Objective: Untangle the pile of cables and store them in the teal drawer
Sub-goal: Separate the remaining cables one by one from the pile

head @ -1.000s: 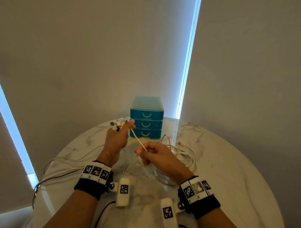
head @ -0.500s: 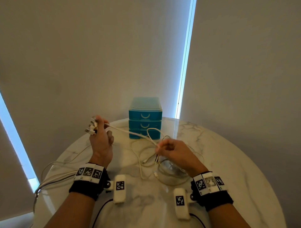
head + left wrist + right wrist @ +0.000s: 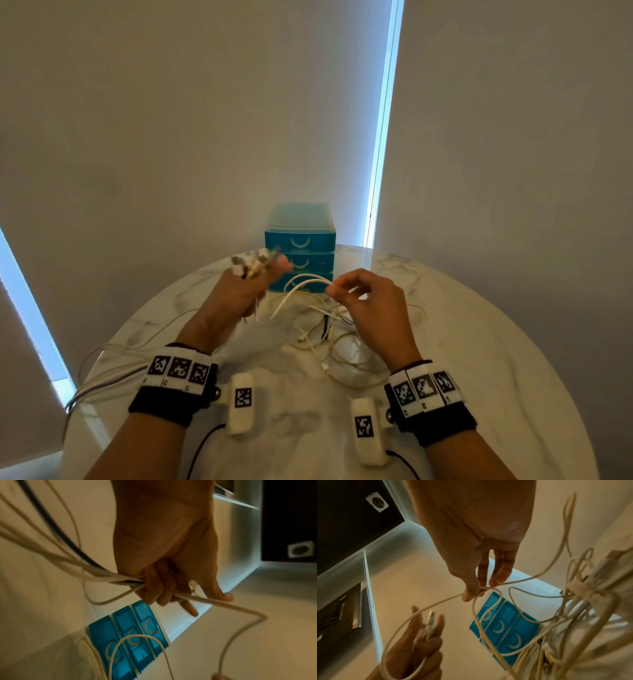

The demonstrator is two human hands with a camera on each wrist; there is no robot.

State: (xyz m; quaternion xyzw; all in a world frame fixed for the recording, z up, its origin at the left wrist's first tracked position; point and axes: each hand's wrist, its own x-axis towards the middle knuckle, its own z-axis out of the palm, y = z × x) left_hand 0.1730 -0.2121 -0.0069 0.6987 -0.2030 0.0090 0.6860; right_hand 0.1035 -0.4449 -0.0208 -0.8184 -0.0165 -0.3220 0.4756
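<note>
My left hand [image 3: 246, 291] is raised in front of the teal drawer unit [image 3: 301, 240] and grips a bundle of white cable ends [image 3: 253, 265]; the plugs stick up past its fingers [image 3: 154, 588]. My right hand [image 3: 363, 294] pinches a loop of one white cable [image 3: 305, 284] between thumb and fingertips [image 3: 471, 592]. That cable runs across to the left hand. A tangled pile of white cables [image 3: 329, 339] lies on the marble table [image 3: 479, 342] under and between both hands. All three teal drawers [image 3: 126, 639] are closed.
Several cables trail off the table's left edge [image 3: 102, 373], a dark one among them [image 3: 51, 523]. The round table ends close to the walls; the drawer unit [image 3: 503, 626] stands at its far edge. Wrist cameras [image 3: 241, 401] hang below both wrists.
My left hand swung back right toward the drawers with the plug bundle. My right hand rose and moved a bit right, so the stretched cable now hangs as a slack loop.
</note>
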